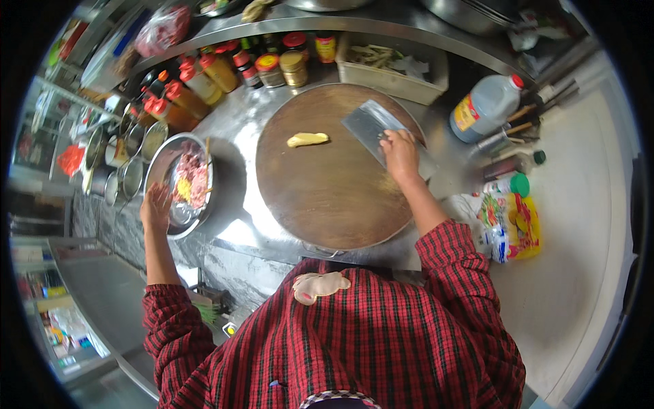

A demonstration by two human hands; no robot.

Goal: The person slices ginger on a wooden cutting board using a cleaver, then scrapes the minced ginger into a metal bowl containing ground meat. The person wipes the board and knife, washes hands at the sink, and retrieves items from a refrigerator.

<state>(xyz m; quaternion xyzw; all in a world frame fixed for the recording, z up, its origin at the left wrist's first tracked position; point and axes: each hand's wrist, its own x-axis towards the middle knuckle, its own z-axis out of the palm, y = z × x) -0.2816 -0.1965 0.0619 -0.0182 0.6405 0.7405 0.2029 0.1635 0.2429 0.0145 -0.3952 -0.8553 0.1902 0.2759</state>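
Note:
My left hand (155,208) is at the left rim of a steel bowl (180,233), its fingers extended over the edge. I cannot tell whether it touches the metal. Inside the bowl are minced pink meat (196,176), a small heap of chopped yellow food (183,189), and a pair of wooden chopsticks (207,153) along the right side. My right hand (401,156) grips a wide-bladed cleaver (369,124) over the right part of a round wooden chopping board (327,199); its handle is hidden. A peeled piece of ginger (307,139) lies on the board, left of the blade.
Sauce bottles (199,82) and jars (293,68) line the back under a steel shelf (327,25). Beside them stands a plastic bin (391,84) of scraps. A large jug (485,108) and a colourful packet (511,227) are at right. Metal seasoning pots (133,176) crowd the left.

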